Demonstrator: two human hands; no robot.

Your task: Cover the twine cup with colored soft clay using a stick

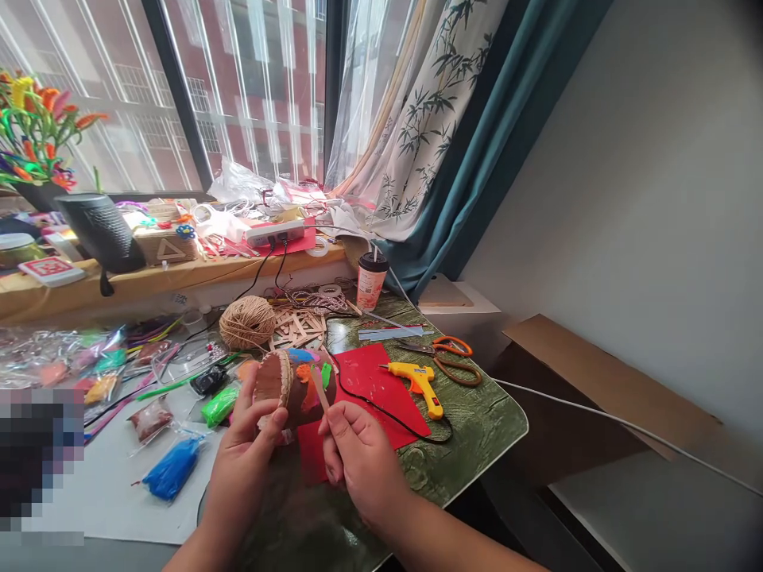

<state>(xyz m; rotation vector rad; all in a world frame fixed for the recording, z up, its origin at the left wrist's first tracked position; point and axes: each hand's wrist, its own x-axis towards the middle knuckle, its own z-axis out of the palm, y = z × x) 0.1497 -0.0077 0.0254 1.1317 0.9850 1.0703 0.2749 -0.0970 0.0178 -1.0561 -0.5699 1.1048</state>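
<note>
My left hand (253, 445) is closed round a brown cup-shaped craft piece (271, 380) with a braided twine rim, held tilted above the table. Blue, orange and green clay-like patches show on its side. In my right hand (358, 449) a flat wooden craft stick (319, 387) is pinched between thumb and fingers. The stick's tip is close to the green and orange patches; whether it touches them I cannot tell. Under and beyond my right hand lies red paper (381, 397), with a yellow glue gun (420, 383) at its right edge.
Orange-handled scissors (456, 357) lie near the table's right edge. Behind are a twine ball (247, 322), loose wooden sticks (298, 327) and a lidded paper cup (370, 284). Bagged blue clay (172, 469) sits at left. The glue gun's black cord (381, 407) crosses the red paper.
</note>
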